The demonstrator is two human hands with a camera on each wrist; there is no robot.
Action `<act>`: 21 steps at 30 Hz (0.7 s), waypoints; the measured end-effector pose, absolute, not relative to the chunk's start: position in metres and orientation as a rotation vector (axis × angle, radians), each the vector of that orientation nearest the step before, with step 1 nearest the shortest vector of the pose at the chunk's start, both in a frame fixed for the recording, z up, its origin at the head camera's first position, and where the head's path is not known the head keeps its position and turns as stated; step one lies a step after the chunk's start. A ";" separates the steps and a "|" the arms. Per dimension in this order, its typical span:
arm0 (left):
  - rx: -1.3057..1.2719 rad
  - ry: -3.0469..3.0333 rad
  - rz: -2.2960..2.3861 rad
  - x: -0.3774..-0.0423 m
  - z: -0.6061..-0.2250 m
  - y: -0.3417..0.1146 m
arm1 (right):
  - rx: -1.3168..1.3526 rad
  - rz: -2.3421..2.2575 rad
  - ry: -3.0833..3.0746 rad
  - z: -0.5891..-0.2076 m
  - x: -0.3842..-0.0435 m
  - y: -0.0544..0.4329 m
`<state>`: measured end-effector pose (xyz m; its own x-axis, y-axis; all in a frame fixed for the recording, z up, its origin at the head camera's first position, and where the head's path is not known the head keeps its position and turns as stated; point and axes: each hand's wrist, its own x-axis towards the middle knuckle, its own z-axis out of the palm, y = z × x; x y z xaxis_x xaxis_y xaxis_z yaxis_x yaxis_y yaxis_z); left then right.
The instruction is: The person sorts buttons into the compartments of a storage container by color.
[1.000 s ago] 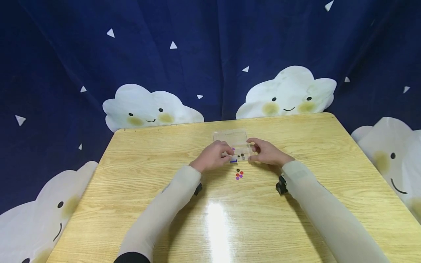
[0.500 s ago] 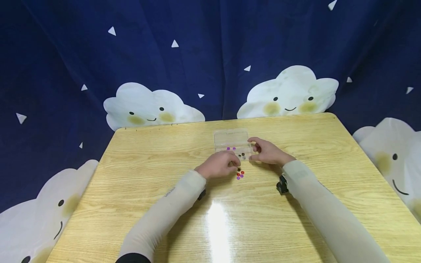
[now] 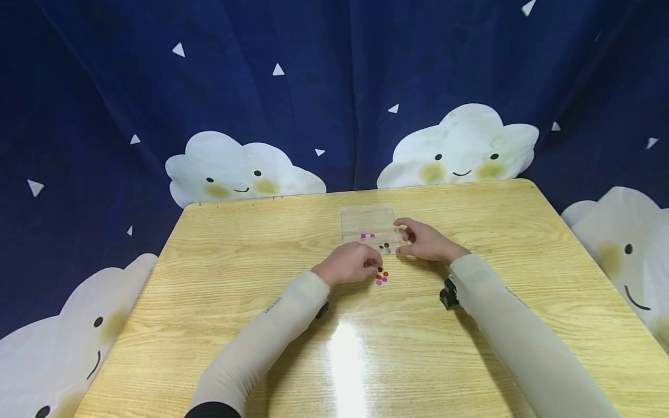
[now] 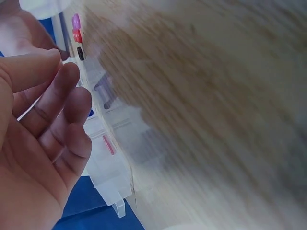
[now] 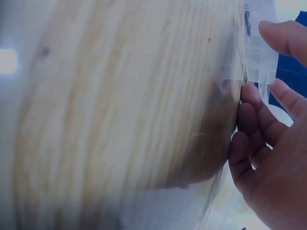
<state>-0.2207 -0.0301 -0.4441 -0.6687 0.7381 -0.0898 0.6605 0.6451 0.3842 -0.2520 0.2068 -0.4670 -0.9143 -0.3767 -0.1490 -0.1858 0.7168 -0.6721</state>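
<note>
A clear plastic compartment box lies toward the back of the table, its clear lid tipped back. Small purple discs and dark discs sit inside it. My right hand holds the box's right end, thumb and index finger spread along it. Just in front of the box, my left hand has its thumb and fingers bent together, fingertips right at a small black disc. I cannot tell if they pinch it. Beside that disc lie red discs and purple discs.
The wooden table carries the box and the loose discs. A dark blue curtain with white clouds hangs behind and around it. Both forearms wear pale sleeves. A black wrist device shows beneath the right sleeve.
My left hand has moved from over the box forward and right to the loose discs, uncovering purple discs inside the box. My right hand stays at the box's right end.
</note>
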 end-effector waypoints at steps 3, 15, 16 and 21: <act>1.136 2.627 0.475 -0.221 -0.445 -0.030 | -0.441 -0.993 2.644 -0.467 -0.252 0.207; 1.125 2.633 0.455 -0.219 -0.451 -0.027 | -0.441 -1.005 2.627 -0.467 -0.254 0.206; 1.119 2.636 0.458 -0.219 -0.451 -0.026 | -0.443 -1.005 2.629 -0.467 -0.254 0.206; 1.094 2.641 0.457 -0.218 -0.450 -0.024 | -0.454 -1.006 2.637 -0.467 -0.254 0.206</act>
<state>-0.2184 -0.0243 -0.4501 -0.6887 0.7174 -0.1051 0.6404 0.6699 0.3758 -0.2540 0.2062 -0.4672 -0.9106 -0.3857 -0.1483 -0.1889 0.7077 -0.6808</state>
